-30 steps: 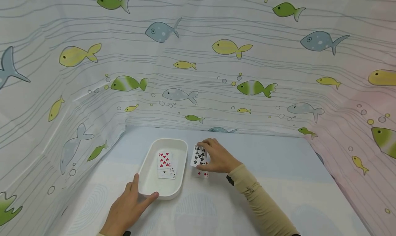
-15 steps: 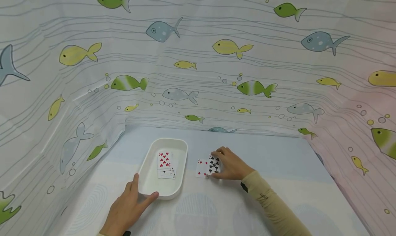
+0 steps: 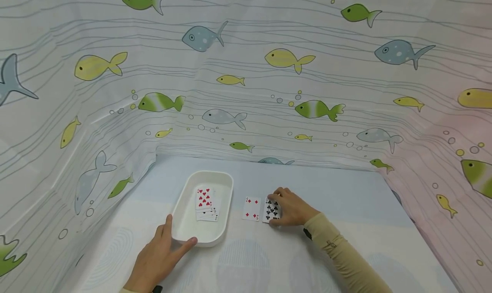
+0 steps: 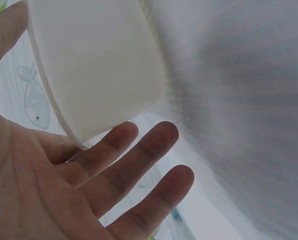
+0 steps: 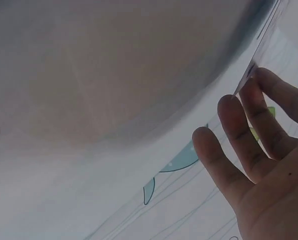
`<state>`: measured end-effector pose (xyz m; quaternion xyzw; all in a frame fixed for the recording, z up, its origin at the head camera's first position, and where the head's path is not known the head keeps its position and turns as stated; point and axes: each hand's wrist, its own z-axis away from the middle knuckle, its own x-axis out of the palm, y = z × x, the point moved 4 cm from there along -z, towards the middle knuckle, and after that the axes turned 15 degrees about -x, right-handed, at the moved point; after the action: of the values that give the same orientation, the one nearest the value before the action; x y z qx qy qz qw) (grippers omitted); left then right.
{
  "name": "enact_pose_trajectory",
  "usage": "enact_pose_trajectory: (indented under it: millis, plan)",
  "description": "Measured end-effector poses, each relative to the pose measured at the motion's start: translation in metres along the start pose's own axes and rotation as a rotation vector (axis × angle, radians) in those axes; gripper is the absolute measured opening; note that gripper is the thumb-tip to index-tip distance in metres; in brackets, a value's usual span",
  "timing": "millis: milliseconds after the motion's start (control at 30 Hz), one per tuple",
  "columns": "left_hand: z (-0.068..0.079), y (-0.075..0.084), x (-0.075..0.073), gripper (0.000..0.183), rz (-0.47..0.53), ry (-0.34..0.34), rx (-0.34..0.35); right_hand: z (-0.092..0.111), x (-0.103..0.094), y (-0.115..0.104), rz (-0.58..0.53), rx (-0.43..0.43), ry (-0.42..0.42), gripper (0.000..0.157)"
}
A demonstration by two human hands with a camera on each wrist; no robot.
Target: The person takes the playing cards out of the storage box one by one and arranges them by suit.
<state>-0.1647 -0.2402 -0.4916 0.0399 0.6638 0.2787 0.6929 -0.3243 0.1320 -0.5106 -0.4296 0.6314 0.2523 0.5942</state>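
The right hand (image 3: 293,209) pinches a white rectangular black-clubs playing card (image 3: 270,210), just right of the white four-of-diamonds card (image 3: 251,209); the left hand (image 3: 156,253), fingers spread, touches a rounded white plastic tray (image 3: 211,233). Squeezing too hard could bow the clubs card.

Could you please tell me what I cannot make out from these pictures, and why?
Head view: most of the lower cards in the tray, covered by the hearts card.
Head view: the right side of the clubs card, hidden by the right hand.
Left wrist view: the rest of the tray, cut off by the top edge.
Right wrist view: the clubs card's face, too nearly edge-on to read.
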Motion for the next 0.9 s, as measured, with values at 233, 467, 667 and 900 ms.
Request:
enact_pose_trajectory:
  millis: [233, 467, 667, 900]
  plan:
    - [0.0002, -0.0010, 0.0001, 0.117, 0.009, 0.012, 0.001, -0.0025, 0.0041, 0.0001, 0.009, -0.001, -0.020, 0.077]
    - [-0.0004, -0.0024, 0.0012, 0.117, 0.010, 0.016, 0.003, -0.0041, 0.0069, -0.0036, 0.021, 0.019, -0.076, 0.079]
    - [0.0001, -0.0026, 0.0010, 0.117, 0.013, 0.012, 0.001, -0.0046, 0.0070, -0.0050, 0.032, 0.020, -0.078, 0.079]
    - [0.0007, -0.0027, 0.0009, 0.118, 0.017, 0.008, 0.000, -0.0057, 0.0065, -0.0056, 0.016, 0.045, -0.071, 0.085]
